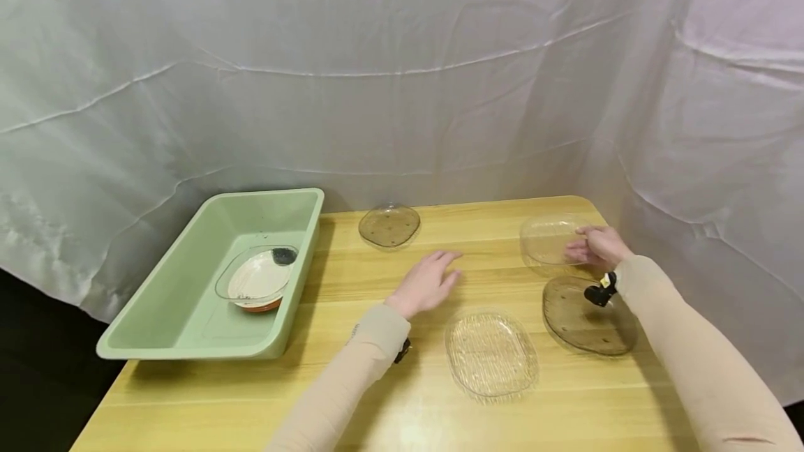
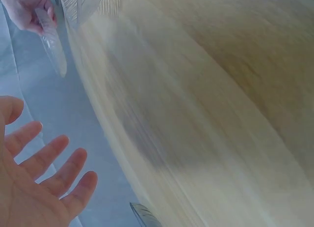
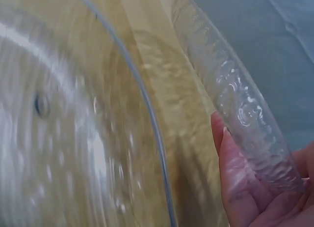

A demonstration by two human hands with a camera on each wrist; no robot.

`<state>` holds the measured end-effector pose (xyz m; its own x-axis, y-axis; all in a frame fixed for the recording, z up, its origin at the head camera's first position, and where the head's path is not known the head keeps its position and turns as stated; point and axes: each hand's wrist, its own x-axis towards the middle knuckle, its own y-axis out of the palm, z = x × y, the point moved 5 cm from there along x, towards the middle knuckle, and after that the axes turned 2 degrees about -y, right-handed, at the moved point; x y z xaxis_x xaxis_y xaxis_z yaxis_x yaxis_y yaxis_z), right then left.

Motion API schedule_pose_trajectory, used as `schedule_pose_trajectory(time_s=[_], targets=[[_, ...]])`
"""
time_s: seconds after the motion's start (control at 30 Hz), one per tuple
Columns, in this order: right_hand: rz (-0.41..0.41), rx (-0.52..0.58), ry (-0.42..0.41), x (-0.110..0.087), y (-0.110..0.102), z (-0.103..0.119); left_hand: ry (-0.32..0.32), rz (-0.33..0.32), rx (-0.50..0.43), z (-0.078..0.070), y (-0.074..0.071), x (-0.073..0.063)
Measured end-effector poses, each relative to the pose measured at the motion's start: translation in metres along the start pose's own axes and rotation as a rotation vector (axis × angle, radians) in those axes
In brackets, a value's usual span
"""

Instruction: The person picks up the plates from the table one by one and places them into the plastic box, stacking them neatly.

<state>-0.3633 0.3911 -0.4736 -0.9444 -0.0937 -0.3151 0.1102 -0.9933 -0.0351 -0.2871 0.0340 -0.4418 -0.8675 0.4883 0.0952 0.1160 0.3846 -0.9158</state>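
Observation:
At the back right of the table my right hand grips the near-right rim of a clear plate. The right wrist view shows this plate tilted on edge, dimpled, with fingers and thumb on either side of it. My left hand hovers over the middle of the table, holding nothing; its fingers are spread in the left wrist view. Below the right wrist lies a smoky brown clear plate. A clear ribbed plate rests nearer the front, between both arms.
A green basin stands at the left, its wall beside the tabletop plates. Inside sit a white dish with a dark patch and a clear plate over it. Another brown clear plate lies by the back edge. Grey curtain hangs behind.

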Motion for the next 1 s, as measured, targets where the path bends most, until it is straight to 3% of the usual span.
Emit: schedule_pose_trajectory(time_s=[0.23,0.47,0.73,1.0], targets=[[0.019,0.016,-0.035,-0.003,0.016,0.006,-0.035,0.003,-0.090,0.007,-0.001,-0.002],[0.034,0.005,-0.103,-0.007,0.044,0.018,-0.087,-0.025,-0.195,0.017,-0.006,-0.007],[0.070,0.044,-0.119,-0.015,0.075,0.030,-0.125,-0.060,-0.352,0.027,-0.015,-0.012],[0.073,0.070,-0.134,-0.022,0.104,0.033,-0.161,-0.139,-0.508,0.035,-0.023,-0.013]])
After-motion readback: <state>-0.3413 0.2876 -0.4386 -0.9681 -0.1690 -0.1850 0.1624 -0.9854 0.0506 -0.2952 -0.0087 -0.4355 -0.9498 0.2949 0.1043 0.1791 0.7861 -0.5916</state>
